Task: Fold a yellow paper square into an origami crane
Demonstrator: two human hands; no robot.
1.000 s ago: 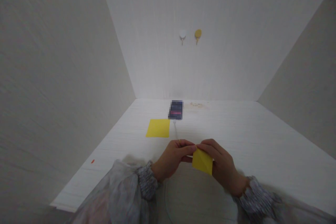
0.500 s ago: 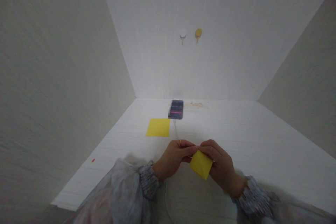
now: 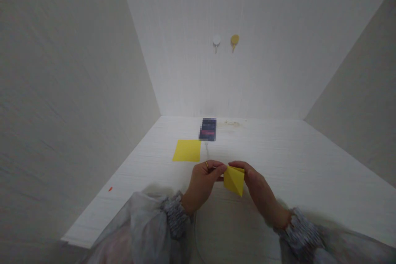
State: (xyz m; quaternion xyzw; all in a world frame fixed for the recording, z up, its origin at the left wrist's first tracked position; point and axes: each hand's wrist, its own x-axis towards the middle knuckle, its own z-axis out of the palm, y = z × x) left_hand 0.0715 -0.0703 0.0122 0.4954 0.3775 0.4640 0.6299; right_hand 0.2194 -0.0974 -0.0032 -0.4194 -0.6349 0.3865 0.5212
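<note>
folded piece: small folded yellow paper piece (image 3: 234,180), kite/diamond-ish with a crease down the middle, held up off the white wood-grain tabletop (image 3: 309,165), right between both hands in the near middle of the view

left hand: left hand (image 3: 202,183) pinches the top left corner of the paper between thumb and fingertips, so a narrow, closed pinch. There's a thin gold ring (image 3: 206,164) on one finger

right hand: right hand (image 3: 258,185) has the right edge, fingers curled over the top and behind it, also closed on the paper. Can't see exactly where the thumb sits, the paper hides it

how far along: looks to me like it's already several folds in, since it's way smaller than the flat sheet and has clear creases. Still looks like a mid-stage shape rather than a finished model, just my read

spare sheet: flat yellow square paper sheet (image 3: 187,150) lying unfolded on the table, beyond the left hand and well apart from the folded one

phone-ish thing: dark rectangular object (image 3: 208,129), pixelated so can't tell what it shows, just behind and right of the flat sheet, near the back wall

wall: one white and one yellow round hook (image 3: 234,41) side by side on the white back panel (image 3: 262,70)

misc: tiny red speck (image 3: 110,189) near the table's left edge; loose grey sheer sleeves (image 3: 148,222) with gathered cuffs
</note>
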